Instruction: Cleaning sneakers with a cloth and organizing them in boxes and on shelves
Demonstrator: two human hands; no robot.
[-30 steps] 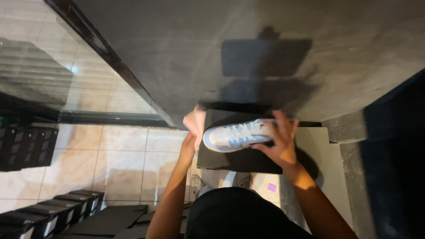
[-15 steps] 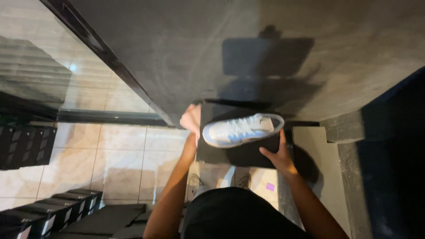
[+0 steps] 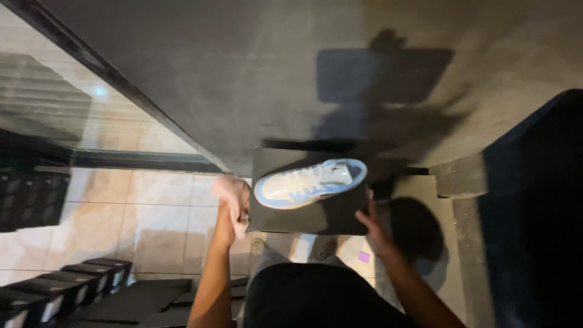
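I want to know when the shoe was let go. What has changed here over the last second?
The right hand came off the white and light-blue shoe and now grips the near right corner of the dark box. The shoe now lies free on the box lid. The left hand stays at the box's left edge with the pink cloth.

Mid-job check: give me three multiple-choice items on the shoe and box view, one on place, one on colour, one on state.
1. Where is the sneaker?
A. On top of the black box
B. On the tiled floor
C. Inside an open box

2. What colours is the sneaker?
A. Red and black
B. White and light blue
C. All green

3. What does the left hand hold?
A. Nothing
B. A pink cloth
C. A brush

Answers: 1 A, it lies on the closed box; 2 B, white upper, blue trim; 3 B, cloth bunched in the hand while the right hand supports the box.
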